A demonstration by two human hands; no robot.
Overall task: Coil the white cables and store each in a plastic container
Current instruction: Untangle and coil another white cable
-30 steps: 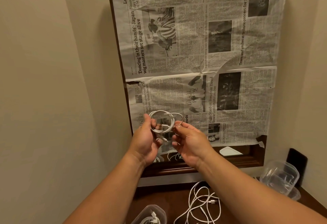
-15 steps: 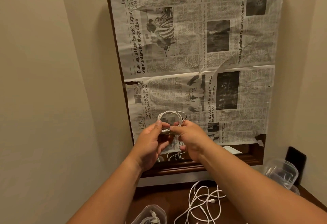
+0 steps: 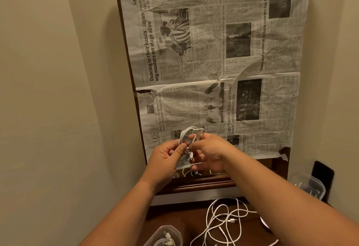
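Observation:
I hold a coiled white cable (image 3: 187,135) up in front of the newspaper-covered mirror. My left hand (image 3: 165,157) pinches the coil's left side between thumb and fingers. My right hand (image 3: 210,152) grips its right side, and a connector end hangs down between my hands. Loose white cables (image 3: 223,220) lie tangled on the dark wooden table below. A clear plastic container (image 3: 167,236) with a coiled cable inside stands at the bottom edge. More clear containers (image 3: 305,186) are stacked at the right.
Newspaper (image 3: 213,61) is taped over a wood-framed mirror on the wall ahead. A beige wall closes in on the left. A black object (image 3: 322,176) leans against the right wall behind the stacked containers.
My hands have drawn closer together on the coil and the loops are tighter. The connector end now hangs down between my hands.

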